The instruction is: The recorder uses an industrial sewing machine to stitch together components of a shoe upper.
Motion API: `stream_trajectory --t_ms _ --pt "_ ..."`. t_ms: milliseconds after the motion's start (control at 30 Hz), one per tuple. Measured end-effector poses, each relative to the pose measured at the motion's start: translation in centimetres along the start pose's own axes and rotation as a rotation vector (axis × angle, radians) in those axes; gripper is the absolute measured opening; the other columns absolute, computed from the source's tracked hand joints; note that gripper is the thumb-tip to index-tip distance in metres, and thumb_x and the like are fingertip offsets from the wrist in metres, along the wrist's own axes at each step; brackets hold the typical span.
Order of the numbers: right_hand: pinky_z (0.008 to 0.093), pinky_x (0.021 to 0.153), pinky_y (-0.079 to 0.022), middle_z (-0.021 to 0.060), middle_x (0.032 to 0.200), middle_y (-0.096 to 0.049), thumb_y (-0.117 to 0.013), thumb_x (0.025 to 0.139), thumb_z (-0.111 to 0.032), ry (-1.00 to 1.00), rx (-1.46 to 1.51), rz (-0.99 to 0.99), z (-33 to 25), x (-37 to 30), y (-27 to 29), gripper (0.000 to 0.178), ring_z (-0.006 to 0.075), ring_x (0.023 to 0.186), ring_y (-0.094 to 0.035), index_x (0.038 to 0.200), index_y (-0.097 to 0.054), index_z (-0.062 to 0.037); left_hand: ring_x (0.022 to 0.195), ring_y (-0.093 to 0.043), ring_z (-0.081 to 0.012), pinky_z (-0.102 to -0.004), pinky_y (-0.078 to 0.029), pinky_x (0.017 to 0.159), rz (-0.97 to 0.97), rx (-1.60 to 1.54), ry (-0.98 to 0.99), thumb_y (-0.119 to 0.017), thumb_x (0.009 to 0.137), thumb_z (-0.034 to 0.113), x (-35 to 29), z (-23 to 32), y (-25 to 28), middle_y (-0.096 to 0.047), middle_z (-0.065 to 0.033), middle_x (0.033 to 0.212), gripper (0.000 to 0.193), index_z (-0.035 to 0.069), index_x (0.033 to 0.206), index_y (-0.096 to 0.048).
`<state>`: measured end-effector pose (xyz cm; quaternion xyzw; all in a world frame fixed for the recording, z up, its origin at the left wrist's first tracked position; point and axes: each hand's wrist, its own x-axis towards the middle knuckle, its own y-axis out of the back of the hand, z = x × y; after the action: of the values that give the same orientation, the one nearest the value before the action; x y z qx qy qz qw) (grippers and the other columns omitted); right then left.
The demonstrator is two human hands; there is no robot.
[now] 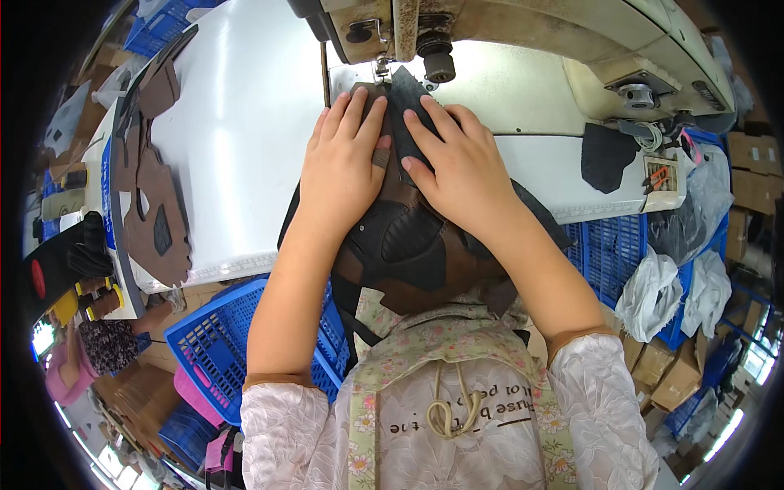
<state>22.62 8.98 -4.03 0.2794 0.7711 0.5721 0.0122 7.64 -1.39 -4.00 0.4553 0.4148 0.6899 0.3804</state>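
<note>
Head view: sewing machine (523, 26), far centre
Black panel (406, 98): tip just right of presser foot (381, 72)
Left hand (345, 155): flat, fingers parted
Right hand (464, 167): spread wide on panel
Stitching: probably lining up; next needs even 2-handed feeding

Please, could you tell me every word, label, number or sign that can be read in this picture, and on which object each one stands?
White garment front: dark printed lettering, upside down and partly covered; I do not copy its wording.
Blue edge strip at left: pale marks like lettering, too small and skewed to read.
Cardboard boxes at right: small pale marks, too small to read.
</note>
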Motion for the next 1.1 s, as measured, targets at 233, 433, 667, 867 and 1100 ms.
stream_trajectory --t_ms 233,433,667,867,1100 --pt "0.0461 0.100 -0.042 0.0171 0.137 -0.054 -0.069 0.083 -0.027 0.007 -0.009 0.000 0.3 0.7 -0.1 0.052 0.0353 0.123 -0.047 0.128 -0.061 -0.0039 0.134 -0.043 -0.0372 -0.0448 -0.037 0.110 0.008 -0.054 0.002 -0.060 0.089 0.013 0.5 -0.4 -0.3 -0.050 -0.0170 0.143 0.045 0.006 0.134 -0.055" --pt "0.0462 0.100 -0.042 0.0170 0.137 -0.054 -0.068 0.083 -0.028 0.019 -0.009 0.011 0.6 1.1 -0.2 0.052 0.0353 0.123 -0.048 0.128 -0.061 -0.0044 0.134 -0.043 -0.0378 -0.0450 -0.037 0.110 0.007 -0.061 0.007 -0.061 0.089 0.013 1.0 -0.7 -0.2 -0.049 -0.0165 0.144 0.046 0.005 0.134 -0.055" --pt "0.0463 0.100 -0.042 0.0165 0.136 -0.055 -0.068 0.084 -0.028 0.008 -0.002 0.010 0.7 1.3 -0.3 0.051 0.0349 0.124 -0.047 0.128 -0.061 -0.0050 0.134 -0.043 -0.0379 -0.0454 -0.037 0.110 0.000 -0.074 0.010 -0.062 0.088 0.012 1.1 -0.8 -0.3 -0.049 -0.0163 0.144 0.048 0.006 0.135 -0.054" --pt "0.0466 0.100 -0.041 0.0169 0.136 -0.055 -0.068 0.084 -0.028 0.018 -0.016 0.013 0.8 1.4 -0.3 0.050 0.0353 0.124 -0.047 0.128 -0.061 -0.0050 0.135 -0.042 -0.0383 -0.0454 -0.038 0.110 -0.004 -0.077 0.018 -0.062 0.088 0.011 1.2 -0.7 -0.4 -0.049 -0.0171 0.144 0.048 0.006 0.135 -0.055" --pt "0.0471 0.100 -0.041 0.0185 0.136 -0.053 -0.068 0.082 -0.027 0.024 0.003 0.027 0.6 1.1 -0.1 0.051 0.0361 0.124 -0.047 0.127 -0.060 -0.0038 0.135 -0.042 -0.0388 -0.0454 -0.038 0.109 -0.035 -0.085 0.020 -0.062 0.087 0.008 1.2 -0.4 -0.2 -0.048 -0.0179 0.144 0.048 0.006 0.134 -0.056"
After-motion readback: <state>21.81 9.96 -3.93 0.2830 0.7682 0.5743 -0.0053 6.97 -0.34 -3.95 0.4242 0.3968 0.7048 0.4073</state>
